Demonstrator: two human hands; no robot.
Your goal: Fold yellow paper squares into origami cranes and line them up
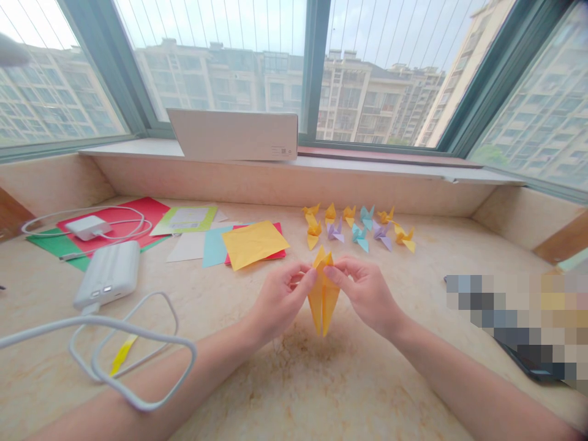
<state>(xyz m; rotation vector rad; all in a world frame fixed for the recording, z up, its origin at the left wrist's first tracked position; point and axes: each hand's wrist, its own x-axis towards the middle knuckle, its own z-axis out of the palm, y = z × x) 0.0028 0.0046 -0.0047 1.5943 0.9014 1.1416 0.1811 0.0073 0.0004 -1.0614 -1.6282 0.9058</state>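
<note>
Between my two hands is a partly folded yellow origami paper (pixel 324 300), held up with two narrow points hanging down. My left hand (pixel 287 294) pinches its upper left edge between thumb and fingers. On the other side, my right hand (pixel 367 291) grips the upper right edge, thumb in front. Beyond the hands stand several small folded paper cranes in two rows: a yellow crane (pixel 314 234), a purple crane (pixel 335 231) and a blue crane (pixel 361 237) are among them. Left of these lies a yellow paper sheet (pixel 255 245) on top of other coloured sheets.
A white power bank (pixel 110 272) with a looping white cable (pixel 151 321) lies at left, near a white charger (pixel 89 228) on red and green paper. A white box (pixel 234 135) stands on the window ledge. A dark device (pixel 528 361), partly blurred out, lies at right.
</note>
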